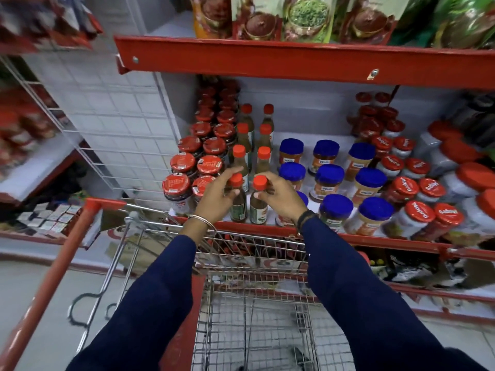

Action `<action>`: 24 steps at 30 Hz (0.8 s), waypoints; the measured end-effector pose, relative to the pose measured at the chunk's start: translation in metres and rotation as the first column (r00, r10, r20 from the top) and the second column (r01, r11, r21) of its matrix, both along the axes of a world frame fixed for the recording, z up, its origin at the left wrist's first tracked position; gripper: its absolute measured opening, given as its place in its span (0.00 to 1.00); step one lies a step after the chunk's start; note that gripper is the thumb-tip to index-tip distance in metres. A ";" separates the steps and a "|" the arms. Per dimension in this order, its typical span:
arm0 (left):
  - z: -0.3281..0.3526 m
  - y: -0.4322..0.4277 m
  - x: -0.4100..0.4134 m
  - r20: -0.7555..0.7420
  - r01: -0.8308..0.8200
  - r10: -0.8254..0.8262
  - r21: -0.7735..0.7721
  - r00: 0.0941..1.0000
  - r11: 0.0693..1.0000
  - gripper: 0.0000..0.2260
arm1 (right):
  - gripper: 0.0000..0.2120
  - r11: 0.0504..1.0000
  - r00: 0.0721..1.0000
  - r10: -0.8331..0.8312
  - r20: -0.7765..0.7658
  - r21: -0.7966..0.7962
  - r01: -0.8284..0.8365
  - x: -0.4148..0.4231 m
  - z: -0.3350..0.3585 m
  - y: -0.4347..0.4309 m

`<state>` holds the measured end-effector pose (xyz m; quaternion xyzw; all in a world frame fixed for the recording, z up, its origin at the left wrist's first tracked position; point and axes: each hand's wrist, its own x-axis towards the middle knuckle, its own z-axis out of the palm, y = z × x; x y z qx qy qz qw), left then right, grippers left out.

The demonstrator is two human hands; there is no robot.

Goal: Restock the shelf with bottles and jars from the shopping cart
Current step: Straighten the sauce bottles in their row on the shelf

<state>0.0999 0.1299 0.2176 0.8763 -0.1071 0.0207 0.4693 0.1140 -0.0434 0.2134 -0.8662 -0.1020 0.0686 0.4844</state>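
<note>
Cart (254, 303) wire sits nearest, under both sleeves. Beyond it, left hand (214, 195) wraps the left bottle (237, 199) and right hand (280, 198) wraps the right bottle (259, 200), both upright at the shelf (375, 238) front edge, with matching bottles (251, 145) in rows farther back.

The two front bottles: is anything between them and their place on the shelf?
Nothing visible. The left hand and right hand hold the two orange-capped bottles at the shelf's front edge, closing their two rows, between red-lidded jars and blue-lidded jars.
</note>
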 end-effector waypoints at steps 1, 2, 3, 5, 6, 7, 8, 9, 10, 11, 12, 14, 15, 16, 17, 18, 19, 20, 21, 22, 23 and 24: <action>-0.001 0.001 0.001 0.005 -0.002 0.002 -0.009 1.000 1.000 0.24 | 0.17 1.000 1.000 -0.013 0.011 0.001 0.013 0.000 0.000 -0.001; -0.001 0.003 0.002 0.014 -0.004 0.005 -0.012 1.000 1.000 0.23 | 0.16 1.000 0.999 -0.030 0.023 0.001 0.030 -0.001 -0.001 -0.001; -0.001 0.003 0.002 0.026 -0.008 0.008 -0.011 1.000 1.000 0.22 | 0.16 0.999 0.998 -0.052 0.033 -0.002 0.052 -0.002 -0.001 -0.001; -0.001 0.004 0.002 0.056 -0.026 0.026 -0.007 0.998 1.000 0.21 | 0.16 0.996 0.994 -0.089 0.060 -0.004 0.090 -0.004 -0.002 -0.001; -0.002 0.003 0.002 0.074 -0.040 0.040 -0.007 0.996 0.999 0.20 | 0.16 0.994 0.991 -0.104 0.083 -0.009 0.105 -0.005 -0.002 -0.001; -0.003 0.003 0.002 0.093 -0.057 0.057 -0.006 0.994 0.998 0.20 | 0.16 0.992 0.987 -0.119 0.108 -0.019 0.122 -0.006 -0.003 -0.001; -0.003 0.002 0.002 0.110 -0.077 0.077 -0.002 0.991 0.997 0.20 | 0.16 0.990 0.982 -0.132 0.136 -0.031 0.138 -0.007 -0.003 0.000; -0.004 0.001 0.003 0.128 -0.098 0.096 0.006 0.987 0.995 0.20 | 0.16 0.987 0.976 -0.145 0.163 -0.045 0.154 -0.008 -0.003 0.000; -0.005 0.000 0.004 0.142 -0.118 0.114 0.018 0.983 0.993 0.20 | 0.17 0.983 0.969 -0.158 0.188 -0.060 0.171 -0.008 -0.003 0.000; -0.006 0.000 0.004 0.154 -0.138 0.132 0.027 0.979 0.990 0.20 | 0.18 0.980 0.963 -0.167 0.210 -0.075 0.186 -0.008 -0.002 0.001; -0.007 -0.001 0.005 0.157 -0.158 0.150 0.034 0.976 0.987 0.20 | 0.18 0.975 0.959 -0.175 0.225 -0.094 0.200 -0.008 -0.002 0.001; -0.009 -0.004 0.006 0.175 -0.194 0.182 0.052 0.968 0.980 0.20 | 0.20 0.968 0.952 -0.187 0.241 -0.121 0.220 -0.009 -0.002 0.000; -0.010 -0.005 0.007 0.189 -0.214 0.198 0.067 0.962 0.975 0.20 | 0.20 0.966 0.951 -0.194 0.241 -0.123 0.228 -0.009 -0.002 0.000; -0.011 -0.005 0.007 0.198 -0.225 0.206 0.076 0.958 0.971 0.20 | 0.21 0.961 0.948 -0.210 0.240 -0.125 0.245 -0.010 -0.002 0.001; -0.012 -0.006 0.007 0.200 -0.231 0.212 0.080 0.957 0.970 0.20 | 0.21 0.958 0.946 -0.222 0.238 -0.128 0.257 -0.012 -0.002 0.002; -0.012 -0.007 0.007 0.193 -0.233 0.213 0.083 0.958 0.969 0.20 | 0.21 0.958 0.947 -0.222 0.231 -0.128 0.256 -0.011 -0.002 0.001; -0.013 -0.008 0.007 0.179 -0.213 0.196 0.080 0.964 0.974 0.21 | 0.21 0.960 0.950 -0.217 0.224 -0.126 0.249 -0.011 -0.002 0.000; -0.015 -0.008 0.006 0.154 -0.174 0.161 0.074 0.975 0.982 0.22 | 0.21 0.964 0.955 -0.211 0.210 -0.120 0.239 -0.011 -0.002 -0.001; -0.015 -0.007 0.005 0.120 -0.128 0.120 0.062 0.985 0.990 0.23 | 0.21 0.968 0.959 -0.204 0.197 -0.109 0.228 -0.011 -0.003 -0.001; -0.016 -0.005 0.005 0.080 -0.091 0.088 0.042 0.993 0.995 0.24 | 0.20 0.971 0.962 -0.198 0.185 -0.098 0.219 -0.012 -0.003 -0.001; -0.016 -0.003 0.004 0.049 -0.071 0.069 0.023 0.996 0.997 0.24 | 0.19 0.974 0.965 -0.191 0.181 -0.090 0.209 -0.012 -0.003 -0.001; -0.016 -0.002 0.004 0.036 -0.069 0.068 0.016 0.997 0.997 0.23 | 0.18 0.976 0.967 -0.185 0.176 -0.084 0.202 -0.011 -0.003 -0.001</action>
